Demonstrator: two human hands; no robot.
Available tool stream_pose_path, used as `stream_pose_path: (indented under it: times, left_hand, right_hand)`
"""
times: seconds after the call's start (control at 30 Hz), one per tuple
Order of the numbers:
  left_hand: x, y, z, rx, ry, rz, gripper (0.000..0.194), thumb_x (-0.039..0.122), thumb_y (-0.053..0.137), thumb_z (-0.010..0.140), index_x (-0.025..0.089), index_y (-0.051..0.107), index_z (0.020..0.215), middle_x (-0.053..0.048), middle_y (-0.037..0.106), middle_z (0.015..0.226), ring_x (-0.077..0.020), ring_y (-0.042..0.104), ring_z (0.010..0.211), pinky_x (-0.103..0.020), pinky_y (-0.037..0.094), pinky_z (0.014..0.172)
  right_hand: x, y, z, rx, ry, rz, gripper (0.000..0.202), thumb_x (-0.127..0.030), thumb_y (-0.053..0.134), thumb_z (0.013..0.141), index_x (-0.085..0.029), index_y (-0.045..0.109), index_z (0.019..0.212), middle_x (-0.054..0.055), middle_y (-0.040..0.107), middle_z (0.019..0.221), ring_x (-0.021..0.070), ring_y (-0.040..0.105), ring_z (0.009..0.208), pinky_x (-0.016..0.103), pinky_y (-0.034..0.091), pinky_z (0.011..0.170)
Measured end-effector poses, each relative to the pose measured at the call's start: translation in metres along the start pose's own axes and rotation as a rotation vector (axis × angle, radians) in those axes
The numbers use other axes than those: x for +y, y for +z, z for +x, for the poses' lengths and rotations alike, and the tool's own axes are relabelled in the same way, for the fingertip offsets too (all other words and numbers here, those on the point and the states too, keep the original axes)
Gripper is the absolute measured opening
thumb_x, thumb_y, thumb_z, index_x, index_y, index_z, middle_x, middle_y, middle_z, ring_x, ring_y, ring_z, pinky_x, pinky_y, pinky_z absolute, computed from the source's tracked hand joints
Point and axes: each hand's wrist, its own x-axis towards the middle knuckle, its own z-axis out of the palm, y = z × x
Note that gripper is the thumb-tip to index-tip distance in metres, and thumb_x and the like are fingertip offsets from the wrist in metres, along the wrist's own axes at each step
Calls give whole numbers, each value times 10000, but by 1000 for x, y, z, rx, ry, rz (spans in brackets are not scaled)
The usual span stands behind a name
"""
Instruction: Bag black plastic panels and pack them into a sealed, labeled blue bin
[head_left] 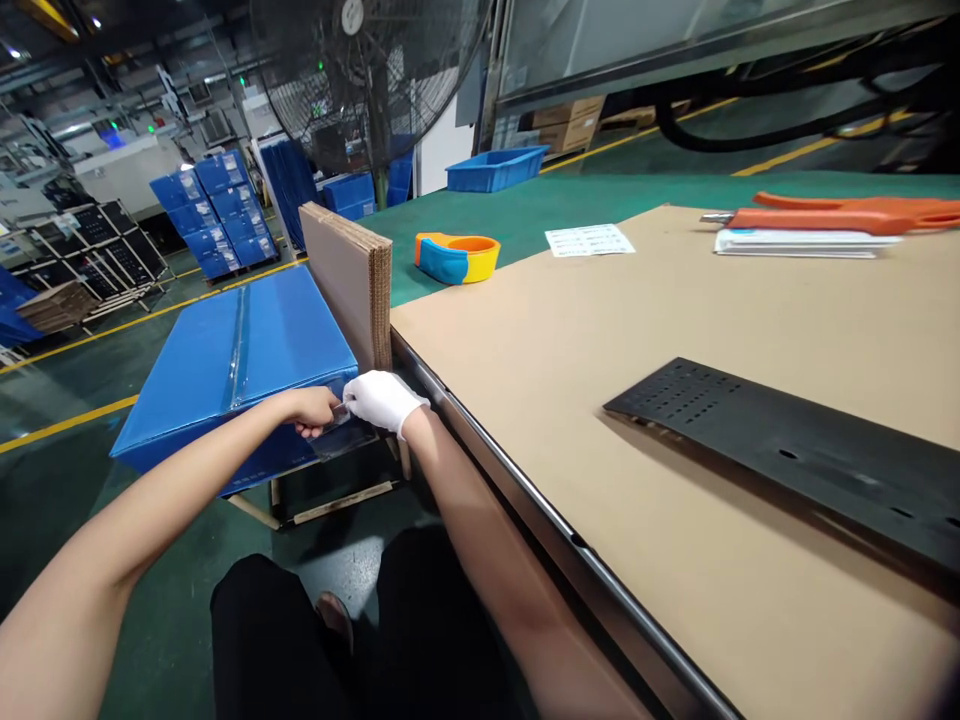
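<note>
My bare left hand (311, 408) and my right hand (381, 398), in a white glove, meet at the near side of a blue box (292, 310). The fingers of both are pinched around a small, thin, shiny piece between them, too small to name. Clear tape (240, 345) runs across the top of the box, which rests on a low frame of tan tubes (343, 502). Just beyond my right hand stands a stack of cardboard sheets (349, 285) on edge.
To the right, a cardboard-covered table (540, 370) with a metal edge carries a black perforated panel (795, 450). Farther back lie a tape roll (457, 258), a printed label sheet (590, 240), an orange-handled tool (825, 218) and a blue tray (498, 168). A large fan (375, 80) stands behind.
</note>
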Motion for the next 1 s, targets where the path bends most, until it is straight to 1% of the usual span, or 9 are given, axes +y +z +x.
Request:
stream_pose_path:
  times: [0.17, 0.23, 0.33, 0.47, 0.7, 0.8, 0.9, 1.0]
  left_hand:
    - [2, -1, -2, -13, -5, -9, 462, 56, 446, 860, 185, 598, 1276, 42, 582, 544, -101, 502, 384, -174, 402, 425]
    - [3, -2, -2, -26, -7, 3, 488, 35, 433, 849, 181, 592, 1287, 47, 571, 527, -105, 498, 378, -174, 397, 419]
    - [2, -3, 0, -43, -6, 21, 456, 44, 445, 851, 173, 600, 1260, 46, 574, 516, -108, 504, 374, -180, 417, 429]
    - [3, -3, 3, -50, -21, 53, 381, 55, 464, 849, 132, 618, 1189, 14, 623, 536, -118, 537, 387, -196, 462, 453]
    - [13, -2, -1, -13, -61, 121, 290, 66, 499, 842, 52, 652, 1088, -47, 675, 559, -139, 582, 402, -230, 528, 492]
    - [14, -2, -3, -17, -64, 125, 265, 69, 501, 849, 56, 662, 1059, -53, 687, 566, -148, 596, 413, -246, 546, 515]
    - [10, -5, -5, -23, -54, 115, 252, 83, 495, 870, 87, 665, 1056, -46, 694, 582, -138, 591, 412, -234, 537, 517]
    - [5, -7, -6, -25, -38, 99, 286, 106, 479, 897, 129, 651, 1123, -33, 701, 603, -131, 591, 416, -219, 522, 509]
  right_hand:
    - [0, 1, 2, 2, -2, 1, 298, -318, 548, 954, -241, 813, 1066, 99, 798, 1075, 235, 735, 986, 265, 494, 832]
    - [0, 1, 2, 1, -8, -4, 298, -314, 546, 955, -241, 812, 1067, 98, 798, 1076, 233, 734, 989, 263, 492, 835]
    - [0, 0, 2, -7, -12, 4, 300, -310, 541, 950, -243, 810, 1066, 93, 798, 1080, 228, 732, 983, 262, 488, 835]
    - [2, 1, 3, -8, -14, 8, 302, -291, 534, 940, -238, 812, 1044, 92, 800, 1066, 227, 735, 965, 259, 481, 794]
    - [3, 5, 5, 0, -20, 10, 291, -286, 543, 937, -244, 810, 1045, 89, 799, 1078, 224, 731, 961, 265, 477, 806]
    - [3, 5, 6, 5, -27, 11, 292, -281, 539, 938, -247, 811, 1039, 86, 799, 1081, 222, 731, 956, 266, 477, 805]
    - [3, 6, 6, 6, -30, 5, 287, -290, 539, 944, -243, 809, 1027, 86, 800, 1067, 218, 731, 945, 261, 474, 791]
    - [2, 5, 6, -1, -25, -4, 290, -292, 532, 952, -239, 807, 1031, 90, 799, 1062, 217, 731, 948, 259, 474, 794]
